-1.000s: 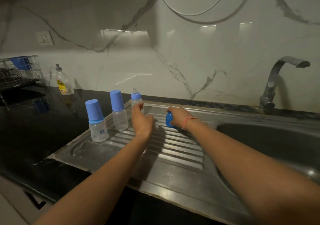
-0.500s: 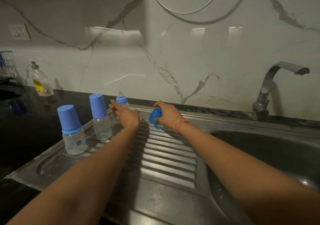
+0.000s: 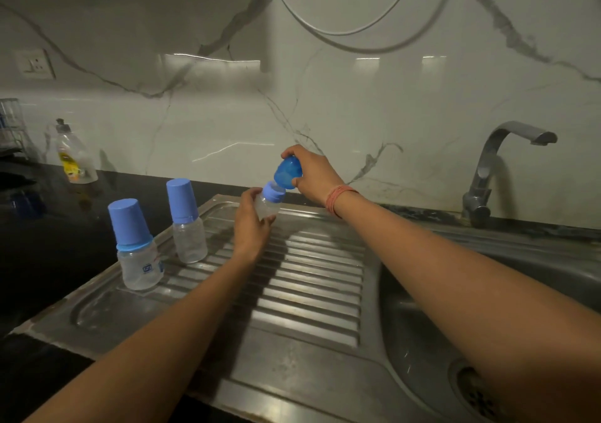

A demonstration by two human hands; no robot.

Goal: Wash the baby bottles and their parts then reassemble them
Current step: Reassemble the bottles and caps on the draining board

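**Two capped bottles standing, a third held with its cap just above**

Two capped bottles (image 3: 140,247) (image 3: 187,221) stand upright on the drainboard (image 3: 309,292). Just right of them, the left hand (image 3: 252,224) curls its fingers (image 3: 267,221) round a third bottle (image 3: 270,203), tilted with its neck up and to the right. Above it, the right hand (image 3: 313,175) pinches a blue cap (image 3: 287,169), open end facing down-left, touching the neck.

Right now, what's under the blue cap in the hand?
Just below the blue cap in the right hand is the small bottle with its blue collar, gripped by the left hand. Its teat is hidden by the cap.
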